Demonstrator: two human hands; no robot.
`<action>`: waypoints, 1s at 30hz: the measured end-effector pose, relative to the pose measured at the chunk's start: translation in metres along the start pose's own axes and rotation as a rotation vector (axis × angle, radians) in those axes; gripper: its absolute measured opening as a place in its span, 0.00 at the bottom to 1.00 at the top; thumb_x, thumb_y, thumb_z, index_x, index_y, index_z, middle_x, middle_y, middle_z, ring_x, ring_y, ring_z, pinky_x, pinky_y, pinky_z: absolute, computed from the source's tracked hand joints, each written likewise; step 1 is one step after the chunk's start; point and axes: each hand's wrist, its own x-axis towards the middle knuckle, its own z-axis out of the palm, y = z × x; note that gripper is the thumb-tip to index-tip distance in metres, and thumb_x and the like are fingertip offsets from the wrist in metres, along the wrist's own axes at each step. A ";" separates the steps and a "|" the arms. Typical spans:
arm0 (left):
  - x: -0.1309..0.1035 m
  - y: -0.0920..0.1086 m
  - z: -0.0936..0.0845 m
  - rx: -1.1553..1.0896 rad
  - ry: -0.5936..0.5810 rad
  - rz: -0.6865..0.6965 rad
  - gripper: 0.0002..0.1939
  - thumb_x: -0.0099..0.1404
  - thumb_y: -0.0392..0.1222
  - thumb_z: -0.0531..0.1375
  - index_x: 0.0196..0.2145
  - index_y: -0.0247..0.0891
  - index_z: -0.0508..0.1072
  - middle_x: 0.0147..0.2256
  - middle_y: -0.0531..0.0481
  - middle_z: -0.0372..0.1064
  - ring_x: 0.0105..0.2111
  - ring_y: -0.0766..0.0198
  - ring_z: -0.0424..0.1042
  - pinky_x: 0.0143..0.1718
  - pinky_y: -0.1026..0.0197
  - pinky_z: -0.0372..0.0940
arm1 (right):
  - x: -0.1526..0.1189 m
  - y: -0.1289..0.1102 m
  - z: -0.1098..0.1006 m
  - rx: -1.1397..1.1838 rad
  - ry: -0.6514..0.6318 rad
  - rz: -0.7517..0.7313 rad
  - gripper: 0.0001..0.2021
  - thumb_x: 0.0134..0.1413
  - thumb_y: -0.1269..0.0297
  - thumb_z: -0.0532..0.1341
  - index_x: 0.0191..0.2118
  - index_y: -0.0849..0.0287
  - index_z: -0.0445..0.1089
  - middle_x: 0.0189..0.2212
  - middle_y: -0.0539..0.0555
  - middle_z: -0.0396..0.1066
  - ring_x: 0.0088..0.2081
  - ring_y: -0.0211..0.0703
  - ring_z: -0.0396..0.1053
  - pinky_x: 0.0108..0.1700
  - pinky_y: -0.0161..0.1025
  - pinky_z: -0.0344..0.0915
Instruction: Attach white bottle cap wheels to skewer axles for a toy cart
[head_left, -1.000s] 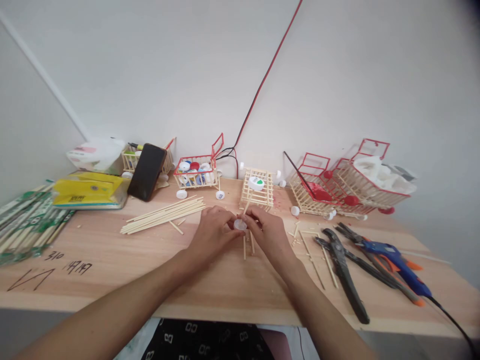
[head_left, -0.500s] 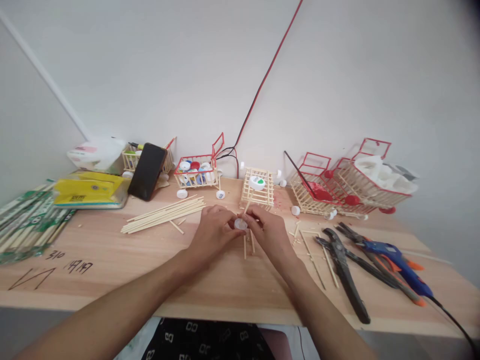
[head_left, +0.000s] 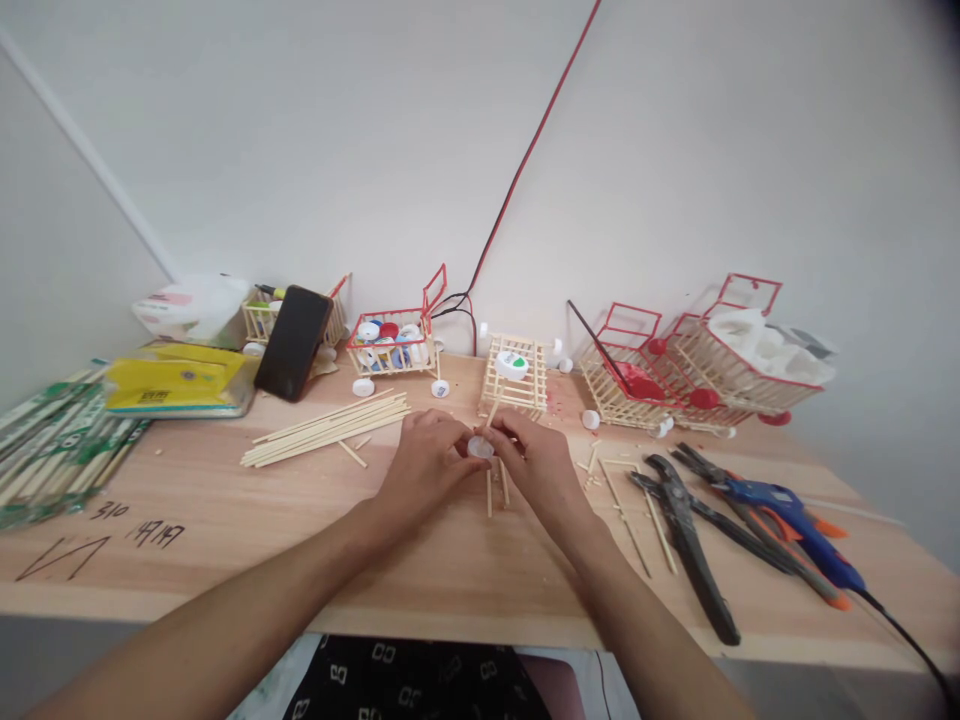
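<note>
Near the middle of the wooden table (head_left: pixel 300 540), my left hand (head_left: pixel 431 455) pinches a small whitish translucent cap (head_left: pixel 481 448) from its left side. My right hand (head_left: pixel 529 450) has its thumb and fingers closed on a thin wooden stick (head_left: pixel 494 408) that rises just above the cap. Below my fingers two more stick ends point toward me. Just behind my hands stands a stick frame (head_left: pixel 540 385) with a white and green cap (head_left: pixel 511 366) on top.
Bundled sticks (head_left: pixel 322 430), a phone (head_left: pixel 294 343) and a yellow packet (head_left: pixel 176 380) are on the left. Small stick carts (head_left: pixel 390 345) line the wall. At right lie black cutters (head_left: pixel 690 550), pliers and a blue glue gun (head_left: pixel 795 530).
</note>
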 end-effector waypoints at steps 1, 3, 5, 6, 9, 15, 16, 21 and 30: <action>0.000 0.000 0.000 0.003 0.002 -0.001 0.09 0.58 0.44 0.64 0.26 0.37 0.71 0.29 0.51 0.69 0.36 0.59 0.66 0.43 0.54 0.55 | 0.000 0.000 0.000 0.000 -0.002 0.000 0.11 0.60 0.66 0.55 0.26 0.58 0.63 0.23 0.46 0.62 0.27 0.35 0.61 0.30 0.31 0.54; 0.000 0.000 0.000 0.008 0.005 0.001 0.09 0.57 0.45 0.64 0.26 0.37 0.71 0.29 0.51 0.69 0.36 0.59 0.66 0.42 0.54 0.55 | 0.000 0.000 0.000 -0.001 -0.004 -0.001 0.11 0.60 0.66 0.55 0.26 0.57 0.63 0.23 0.47 0.62 0.26 0.36 0.61 0.30 0.32 0.54; 0.000 0.001 -0.001 0.007 0.001 0.007 0.09 0.57 0.45 0.64 0.26 0.37 0.71 0.29 0.51 0.69 0.36 0.59 0.66 0.42 0.55 0.56 | 0.001 0.000 0.000 -0.002 -0.005 0.000 0.11 0.60 0.65 0.54 0.26 0.57 0.63 0.23 0.47 0.63 0.27 0.36 0.61 0.31 0.32 0.55; 0.000 0.001 -0.001 0.005 -0.002 0.006 0.10 0.57 0.45 0.65 0.26 0.37 0.71 0.29 0.51 0.69 0.36 0.59 0.66 0.42 0.55 0.56 | 0.001 0.000 0.000 -0.001 -0.004 -0.001 0.11 0.60 0.65 0.54 0.26 0.57 0.64 0.23 0.47 0.64 0.27 0.37 0.61 0.31 0.32 0.55; 0.000 0.001 -0.002 -0.008 -0.006 0.003 0.09 0.57 0.44 0.65 0.27 0.37 0.72 0.29 0.51 0.70 0.37 0.59 0.66 0.43 0.56 0.55 | 0.000 0.001 0.000 0.005 0.004 -0.003 0.11 0.60 0.64 0.54 0.26 0.57 0.64 0.23 0.47 0.63 0.26 0.37 0.61 0.30 0.32 0.55; 0.000 0.001 -0.001 0.008 0.000 0.006 0.09 0.56 0.45 0.65 0.27 0.37 0.72 0.29 0.51 0.69 0.37 0.59 0.66 0.42 0.56 0.55 | 0.000 0.000 0.000 -0.007 0.007 -0.003 0.11 0.59 0.66 0.55 0.25 0.58 0.64 0.23 0.47 0.63 0.26 0.36 0.61 0.30 0.32 0.54; 0.000 0.001 -0.001 0.009 0.001 0.007 0.09 0.56 0.45 0.65 0.27 0.37 0.72 0.29 0.51 0.69 0.37 0.59 0.66 0.42 0.56 0.55 | 0.001 0.000 0.000 -0.007 0.007 -0.003 0.11 0.59 0.66 0.55 0.25 0.58 0.64 0.23 0.46 0.63 0.26 0.36 0.61 0.30 0.32 0.54; 0.000 -0.001 0.000 0.007 0.008 0.008 0.09 0.57 0.44 0.65 0.26 0.36 0.71 0.29 0.51 0.69 0.36 0.59 0.66 0.43 0.55 0.55 | 0.001 0.000 0.000 -0.007 0.006 -0.005 0.11 0.60 0.65 0.55 0.26 0.57 0.64 0.23 0.47 0.63 0.26 0.36 0.61 0.30 0.32 0.54; 0.000 0.000 0.000 0.001 0.015 0.008 0.08 0.57 0.44 0.64 0.26 0.37 0.72 0.29 0.51 0.69 0.36 0.59 0.65 0.42 0.55 0.55 | 0.000 0.000 0.000 -0.004 0.010 -0.009 0.11 0.60 0.65 0.55 0.26 0.57 0.64 0.23 0.46 0.63 0.26 0.36 0.61 0.30 0.32 0.54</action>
